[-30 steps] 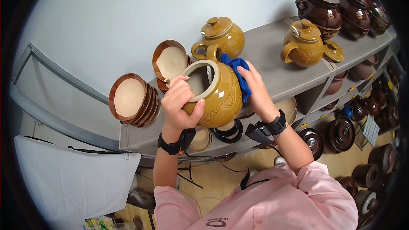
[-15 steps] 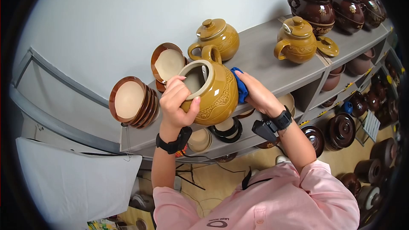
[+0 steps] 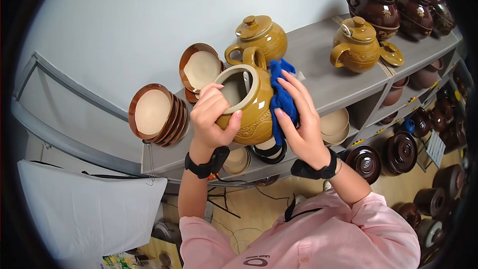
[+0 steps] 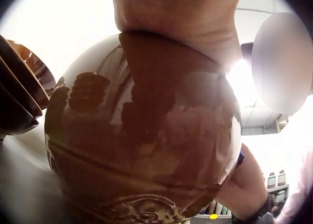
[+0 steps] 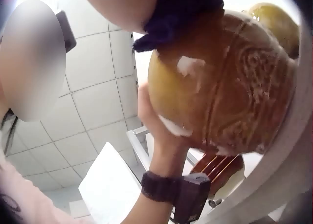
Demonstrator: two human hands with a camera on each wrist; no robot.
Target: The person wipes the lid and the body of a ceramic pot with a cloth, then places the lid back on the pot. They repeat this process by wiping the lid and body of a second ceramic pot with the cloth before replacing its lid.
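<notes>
A mustard-brown glazed ceramic pot (image 3: 256,119) with a loop handle and a carved band is held tilted above the shelf, its open mouth facing the left side. Inside the mouth a slim white piece (image 3: 246,80) shows. My left hand (image 3: 211,117) grips the pot's rim, fingers over the edge into the mouth and thumb outside. Flattened against the pot's opposite side is a blue cloth (image 3: 282,94), which my right hand (image 3: 302,119) presses with fingers extended. In the right wrist view the cloth (image 5: 181,18) bunches beside the palm, over the pot's glossy wall (image 5: 195,97).
Stacked brown bowls (image 3: 154,112) stand at the shelf's left end. Behind the held pot sits a similar lidded pot (image 3: 261,37); another (image 3: 356,45) stands farther right beside a loose lid (image 3: 392,54). Dark brown jars (image 3: 376,7) line the far right of the grey shelf (image 3: 323,77).
The right hand and cloth have shifted over the pot's side, and the cloth now spreads out longer and shows more. The left hand keeps its grip on the rim.
</notes>
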